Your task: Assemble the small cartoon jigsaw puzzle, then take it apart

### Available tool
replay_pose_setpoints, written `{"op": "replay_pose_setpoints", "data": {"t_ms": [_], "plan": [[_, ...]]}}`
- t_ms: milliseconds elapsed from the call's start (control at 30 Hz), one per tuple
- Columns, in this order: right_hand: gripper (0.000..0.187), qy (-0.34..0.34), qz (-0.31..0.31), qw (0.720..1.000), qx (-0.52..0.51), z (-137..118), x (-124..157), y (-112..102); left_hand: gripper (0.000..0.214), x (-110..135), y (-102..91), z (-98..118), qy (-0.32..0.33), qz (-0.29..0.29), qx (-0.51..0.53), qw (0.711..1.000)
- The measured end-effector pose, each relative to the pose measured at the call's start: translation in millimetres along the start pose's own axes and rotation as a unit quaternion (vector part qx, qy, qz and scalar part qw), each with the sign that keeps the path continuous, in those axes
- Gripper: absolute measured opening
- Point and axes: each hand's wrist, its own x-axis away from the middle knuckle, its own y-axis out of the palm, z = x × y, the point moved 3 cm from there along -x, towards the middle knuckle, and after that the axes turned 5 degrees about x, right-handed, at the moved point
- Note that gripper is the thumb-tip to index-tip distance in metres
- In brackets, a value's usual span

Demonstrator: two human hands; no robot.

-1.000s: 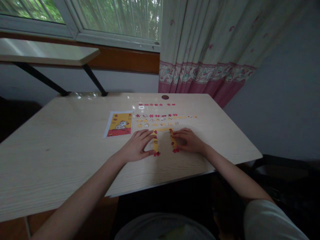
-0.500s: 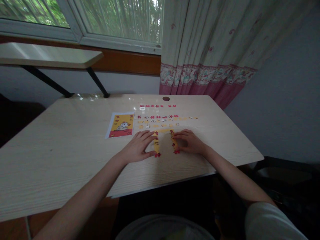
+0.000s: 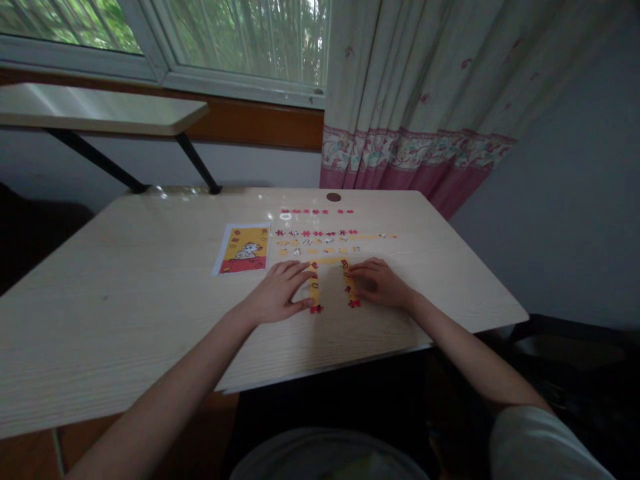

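Observation:
A partly joined jigsaw puzzle border [image 3: 315, 285] lies on the table in front of me, a yellow frame open toward me with red pieces at its two lower ends. My left hand [image 3: 280, 291] rests against its left strip, fingers apart, thumb near the bottom red piece [image 3: 316, 309]. At the right strip [image 3: 349, 288], my right hand [image 3: 381, 285] touches the outer edge with its fingers spread. Neither hand lifts anything. Beyond the border lie rows of loose yellow and white puzzle pieces [image 3: 313, 251] and red puzzle pieces [image 3: 316, 233].
Left of the pieces lies a reference picture [image 3: 245, 250] of a white animal on yellow and red. A further row of red pieces [image 3: 304, 211] and a dark round disc [image 3: 333, 197] sit toward the table's back edge. A raised shelf [image 3: 115, 110] stands at back left; curtains [image 3: 400, 147] hang behind.
The camera view has shifted very slightly. Both hands stay at the sides of the puzzle border, and the pieces lie as before.

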Motion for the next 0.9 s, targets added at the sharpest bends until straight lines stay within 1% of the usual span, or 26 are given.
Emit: {"op": "replay_pose_setpoints", "data": {"t_ms": [600,900], "plan": [[0.042,0.015,-0.007,1.0,0.001,-0.6,-0.1,1.3,0.055,-0.3,-0.5,2.0,-0.004,-0.011,-0.002,1.0],[0.041,0.004,-0.002,1.0,-0.001,2.4,0.3,3.6,0.052,-0.5,-2.3,1.3,0.013,0.006,0.003,1.0]]}}
